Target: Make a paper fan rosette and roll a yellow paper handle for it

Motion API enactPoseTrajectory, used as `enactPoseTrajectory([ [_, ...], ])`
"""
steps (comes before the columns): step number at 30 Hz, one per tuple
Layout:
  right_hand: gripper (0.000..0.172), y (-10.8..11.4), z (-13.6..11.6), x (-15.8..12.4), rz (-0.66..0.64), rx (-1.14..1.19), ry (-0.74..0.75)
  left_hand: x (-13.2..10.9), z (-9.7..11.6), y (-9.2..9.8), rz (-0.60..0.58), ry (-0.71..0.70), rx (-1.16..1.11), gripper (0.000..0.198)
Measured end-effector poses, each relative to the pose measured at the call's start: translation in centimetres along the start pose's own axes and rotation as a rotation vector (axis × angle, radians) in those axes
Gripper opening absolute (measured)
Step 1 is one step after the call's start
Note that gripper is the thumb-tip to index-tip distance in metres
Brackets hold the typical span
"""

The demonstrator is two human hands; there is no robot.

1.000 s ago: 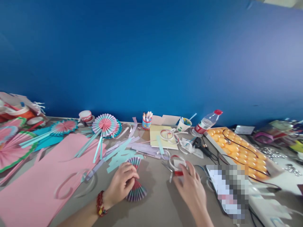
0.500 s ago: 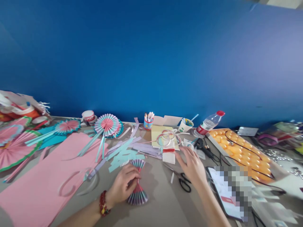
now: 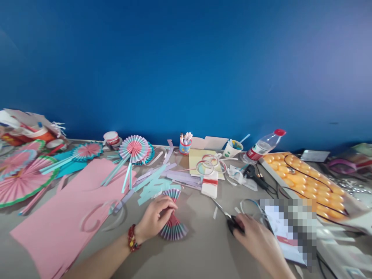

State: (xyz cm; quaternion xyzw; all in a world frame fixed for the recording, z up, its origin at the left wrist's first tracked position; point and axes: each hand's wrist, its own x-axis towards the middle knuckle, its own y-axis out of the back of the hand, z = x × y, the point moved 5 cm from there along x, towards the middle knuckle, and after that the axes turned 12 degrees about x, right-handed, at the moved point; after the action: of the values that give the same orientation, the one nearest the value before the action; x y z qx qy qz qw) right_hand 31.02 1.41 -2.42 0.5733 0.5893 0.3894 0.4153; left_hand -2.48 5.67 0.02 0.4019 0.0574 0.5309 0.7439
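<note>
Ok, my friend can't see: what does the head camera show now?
The left hand pinches a pleated paper fan at its middle; the right hand touches scissors. Pink paper and more fans lie on a gray table.

A red-capped bottle (image 3: 263,148) stands between a white cup (image 3: 230,151) and a bumpy orange mat (image 3: 308,186).

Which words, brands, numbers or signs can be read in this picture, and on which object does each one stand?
No text can be read.
Bottle label: pale marks on red, too blurred.
White cup: green marks, too small to make out.
Phone screen: partly pixelated, nothing legible.
Red-and-white tub: too blurred.
Pleated paper and scissors: no writing visible.
</note>
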Motion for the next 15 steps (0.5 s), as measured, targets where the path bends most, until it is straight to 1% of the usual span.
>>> enactPoseTrajectory([
  [2, 0.01, 0.5, 0.8, -0.3, -0.046, 0.072, -0.035, 0.0, -0.2, 0.0, -0.002, 0.003, 0.012, 0.018],
  [5, 0.011, 1.1, 1.7, -1.0, -0.177, 0.239, -0.062, 0.1, -0.4, -0.2, -0.006, 0.0, 0.013, 0.018],
  [8, 0.015, 1.6, 1.1, -1.6, -0.278, 0.385, -0.029, 0.2, -0.4, -0.4, -0.013, -0.018, -0.001, 0.018],
  [11, 0.019, 1.7, -1.3, -1.4, -0.282, 0.39, 0.002, 0.3, -0.3, -0.5, -0.018, -0.048, -0.015, 0.019],
  [13, 0.022, 1.4, -3.8, -0.9, -0.29, 0.369, 0.037, 0.4, -0.2, -0.5, -0.014, -0.06, -0.018, 0.02],
  [15, 0.019, 0.9, -6.6, -0.3, -0.335, 0.36, 0.102, 0.4, -0.2, -0.5, -0.007, -0.064, -0.021, 0.02],
])
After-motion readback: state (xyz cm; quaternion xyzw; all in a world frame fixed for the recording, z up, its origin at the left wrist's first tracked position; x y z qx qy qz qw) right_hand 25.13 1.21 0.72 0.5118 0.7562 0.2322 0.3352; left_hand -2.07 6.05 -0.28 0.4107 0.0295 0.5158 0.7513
